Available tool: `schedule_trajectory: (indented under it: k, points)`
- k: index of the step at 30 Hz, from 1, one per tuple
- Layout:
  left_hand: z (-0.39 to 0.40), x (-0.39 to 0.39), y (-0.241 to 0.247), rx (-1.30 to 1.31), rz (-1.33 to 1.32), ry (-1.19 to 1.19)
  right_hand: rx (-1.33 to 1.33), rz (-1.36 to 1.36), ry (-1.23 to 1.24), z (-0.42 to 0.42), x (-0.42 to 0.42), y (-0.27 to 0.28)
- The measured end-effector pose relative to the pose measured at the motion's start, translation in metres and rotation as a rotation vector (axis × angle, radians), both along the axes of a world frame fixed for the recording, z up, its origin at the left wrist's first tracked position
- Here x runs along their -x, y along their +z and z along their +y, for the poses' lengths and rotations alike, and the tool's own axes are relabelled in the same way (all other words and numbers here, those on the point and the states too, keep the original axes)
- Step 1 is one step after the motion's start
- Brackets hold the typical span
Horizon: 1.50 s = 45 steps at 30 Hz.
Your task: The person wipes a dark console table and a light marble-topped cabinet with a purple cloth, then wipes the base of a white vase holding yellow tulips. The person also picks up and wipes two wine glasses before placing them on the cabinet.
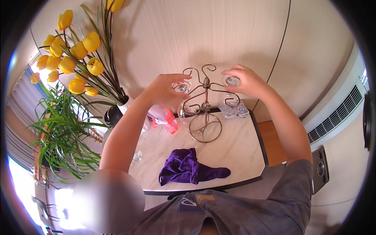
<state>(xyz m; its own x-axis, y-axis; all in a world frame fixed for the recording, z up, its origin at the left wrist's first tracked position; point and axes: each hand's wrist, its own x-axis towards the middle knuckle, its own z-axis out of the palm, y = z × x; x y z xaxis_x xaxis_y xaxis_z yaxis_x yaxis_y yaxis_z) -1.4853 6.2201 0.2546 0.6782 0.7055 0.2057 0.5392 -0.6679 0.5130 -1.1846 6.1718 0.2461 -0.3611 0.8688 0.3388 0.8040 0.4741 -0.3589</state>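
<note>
A scrolled metal wine glass rack (206, 97) stands on a marble-topped table (243, 141). At its left side, my left hand (166, 86) grips the round foot of an upside-down stemmed glass (181, 87); a clear bowl (186, 114) shows below it, beside the rack's lower arm. On the other side, the fingers of my right hand (245, 80) pinch the foot of a second upside-down glass (231, 80). Its bowl is partly hidden behind the right scroll. Whether either stem rests in the rack cannot be told. A crumpled purple cloth (189, 167) lies nearer to me.
Another clear glass (137, 156) is partly visible beside my left forearm. Behind are a pink-and-white plastic package (167, 119) and a printed packet (235, 110). Yellow tulips (67, 64) rise from a white vase (124, 105) at left. A wall (235, 35) stands behind the table.
</note>
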Motion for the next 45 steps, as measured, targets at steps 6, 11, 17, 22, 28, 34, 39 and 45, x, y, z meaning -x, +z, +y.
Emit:
schedule_trajectory:
  k: [6, 11, 17, 22, 28, 34, 39, 45]
  points:
    - [0.032, -0.007, -0.012, 0.038, -0.047, 0.090, -0.036, 0.092, -0.030, 0.022, 0.004, -0.008]
    - [0.051, 0.006, -0.022, 0.023, -0.040, 0.207, -0.089, 0.155, -0.130, 0.037, -0.007, -0.016]
    - [0.039, 0.029, -0.015, 0.023, -0.003, 0.330, -0.121, 0.124, -0.274, 0.028, -0.033, -0.015]
    - [-0.002, 0.072, -0.005, -0.031, 0.166, 0.393, -0.039, 0.119, -0.336, -0.010, -0.054, -0.019]
    - [-0.102, 0.138, -0.063, 0.401, -0.112, 0.640, 0.219, 0.214, -0.310, -0.117, -0.080, -0.066]
    - [-0.225, 0.224, -0.145, 1.215, -0.821, 0.692, 0.689, 0.710, -0.414, -0.183, -0.066, -0.111]
    - [-0.301, 0.208, -0.222, 1.623, -1.675, 0.512, 0.851, 1.553, -0.390, -0.202, -0.032, -0.181]
    - [-0.317, 0.169, -0.242, 1.860, -2.226, -0.182, 1.583, 2.236, 0.361, -0.209, 0.091, -0.239]
